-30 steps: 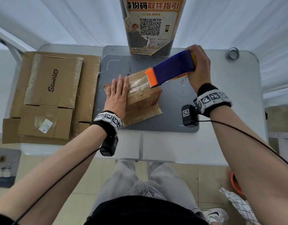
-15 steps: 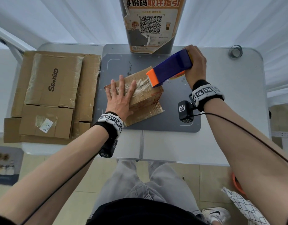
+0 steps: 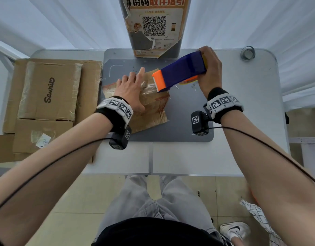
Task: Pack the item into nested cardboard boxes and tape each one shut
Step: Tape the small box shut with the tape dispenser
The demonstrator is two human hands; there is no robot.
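A: What are the fingers doing?
B: The left hand presses flat, fingers straight, on the small box, which sits on the grey mat. The right hand grasps the tape dispenser, its orange end touching the box top.
A: Around the box?
B: Flattened cardboard lies left of it; its contents are hidden.

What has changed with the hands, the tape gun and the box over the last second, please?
The right hand has drawn the tape gun toward the person, its orange end now at the box's right edge. The left hand has slid left and back along the box top, fingers flat. The right hand's grip on the gun is unchanged; the flattened boxes on the left have not moved.
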